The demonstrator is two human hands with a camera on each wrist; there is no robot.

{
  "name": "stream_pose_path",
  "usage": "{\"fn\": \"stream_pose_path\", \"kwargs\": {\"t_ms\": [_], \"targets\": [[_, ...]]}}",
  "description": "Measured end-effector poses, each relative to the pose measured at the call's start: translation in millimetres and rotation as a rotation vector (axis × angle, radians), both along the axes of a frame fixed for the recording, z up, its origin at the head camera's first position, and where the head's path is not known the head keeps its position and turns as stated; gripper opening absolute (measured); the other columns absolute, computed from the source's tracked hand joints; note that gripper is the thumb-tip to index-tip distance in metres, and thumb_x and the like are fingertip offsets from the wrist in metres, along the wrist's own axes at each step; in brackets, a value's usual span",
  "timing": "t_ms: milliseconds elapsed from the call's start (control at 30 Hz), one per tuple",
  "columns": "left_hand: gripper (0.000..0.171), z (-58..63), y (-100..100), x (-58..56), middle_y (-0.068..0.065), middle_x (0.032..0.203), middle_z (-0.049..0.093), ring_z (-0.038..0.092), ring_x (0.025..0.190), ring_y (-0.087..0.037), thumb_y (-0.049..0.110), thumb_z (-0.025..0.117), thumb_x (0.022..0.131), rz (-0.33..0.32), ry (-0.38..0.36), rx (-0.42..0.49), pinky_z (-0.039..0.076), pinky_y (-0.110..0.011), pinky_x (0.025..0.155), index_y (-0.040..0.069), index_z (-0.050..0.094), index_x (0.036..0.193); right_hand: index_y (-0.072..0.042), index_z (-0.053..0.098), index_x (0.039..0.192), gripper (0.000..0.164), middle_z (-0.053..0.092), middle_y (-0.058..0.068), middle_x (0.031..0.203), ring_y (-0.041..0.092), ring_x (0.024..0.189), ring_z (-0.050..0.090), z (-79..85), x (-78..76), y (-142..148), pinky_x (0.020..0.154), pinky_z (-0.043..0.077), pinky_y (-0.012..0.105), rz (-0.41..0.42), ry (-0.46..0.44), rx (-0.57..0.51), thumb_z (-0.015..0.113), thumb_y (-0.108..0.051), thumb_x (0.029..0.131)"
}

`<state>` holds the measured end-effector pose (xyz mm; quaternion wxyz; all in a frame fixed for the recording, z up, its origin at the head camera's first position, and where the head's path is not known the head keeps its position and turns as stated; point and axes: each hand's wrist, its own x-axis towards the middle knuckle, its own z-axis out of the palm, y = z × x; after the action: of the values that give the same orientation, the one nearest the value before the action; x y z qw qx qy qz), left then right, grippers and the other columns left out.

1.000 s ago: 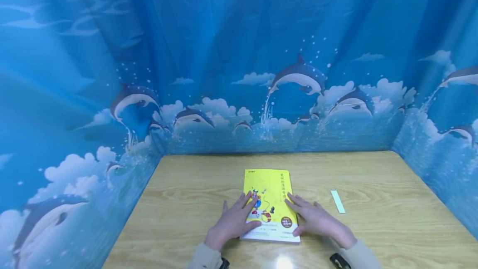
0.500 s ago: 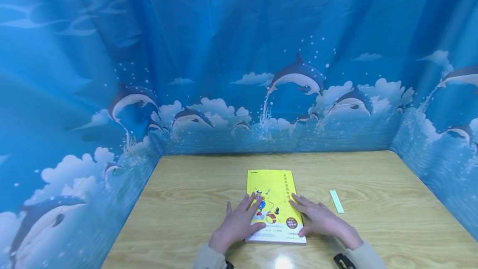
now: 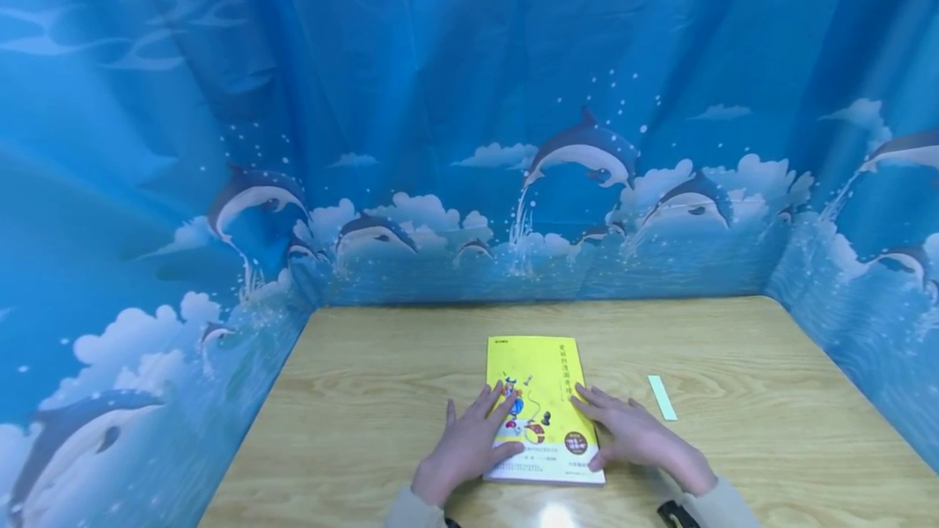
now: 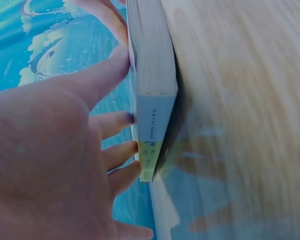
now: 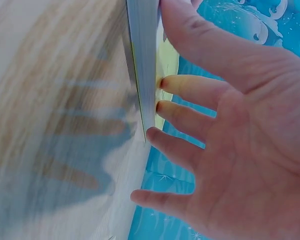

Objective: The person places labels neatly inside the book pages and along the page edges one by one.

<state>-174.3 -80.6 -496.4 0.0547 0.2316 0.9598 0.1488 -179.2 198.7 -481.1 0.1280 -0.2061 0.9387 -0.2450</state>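
Observation:
A closed yellow book (image 3: 543, 365) with a white band along its near end lies flat on the table. My left hand (image 3: 465, 442) rests on its left side, fingers spread over the cover and thumb on the white band. In the left wrist view the spine (image 4: 152, 117) faces the palm, with fingertips right at the cover's edge. My right hand (image 3: 638, 434) lies at the right side, its fingertips on the cover's edge and its thumb near the lower right corner. The right wrist view shows the page edges (image 5: 144, 70) beside the outstretched fingers.
A pale green strip (image 3: 663, 398) lies on the wooden table (image 3: 381, 381) to the right of the book. Blue curtains (image 3: 440, 104) printed with dolphins stand behind the table and along both sides.
The book has slid slightly to the right, and both hands have moved along with it. The fingers keep the same spread pose on the cover.

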Motion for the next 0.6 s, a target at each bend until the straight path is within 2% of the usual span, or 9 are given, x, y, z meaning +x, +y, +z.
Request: {"fn": "stream_pose_path", "kwargs": {"t_ms": [367,500,600], "targets": [[0.080,0.0,2.0,-0.7,-0.008,0.166,0.027,0.029,0.151,-0.032,0.055,0.062,0.094,0.001,0.004,0.014,0.019,-0.077,0.112,0.021,0.033,0.160,-0.002,0.050,0.148,0.099,0.034,0.020,0.161,0.049,0.145,0.031,1.9,0.0,1.0,0.112,0.018,0.077,-0.020,0.003,-0.005,0.091,-0.032,0.063],[0.078,-0.6,4.4,0.1,-0.009,0.164,0.032,0.031,0.150,-0.034,0.051,0.067,0.092,-0.004,0.042,0.012,0.021,-0.076,0.113,0.017,0.040,0.156,-0.002,0.049,0.148,0.099,0.034,0.021,0.160,0.051,0.143,0.034,0.4,-0.6,1.9,0.112,0.025,0.073,-0.001,0.014,-0.015,0.091,-0.034,0.063],[0.072,1.3,8.6,1.9,-0.008,0.161,0.038,0.033,0.149,-0.033,0.048,0.071,0.090,-0.035,0.078,-0.004,0.024,-0.073,0.114,0.016,0.049,0.151,-0.001,0.049,0.148,0.099,0.035,0.022,0.160,0.052,0.141,0.036,-1.1,-0.6,3.1,0.111,0.030,0.071,0.018,0.026,-0.029,0.091,-0.035,0.064]]}}
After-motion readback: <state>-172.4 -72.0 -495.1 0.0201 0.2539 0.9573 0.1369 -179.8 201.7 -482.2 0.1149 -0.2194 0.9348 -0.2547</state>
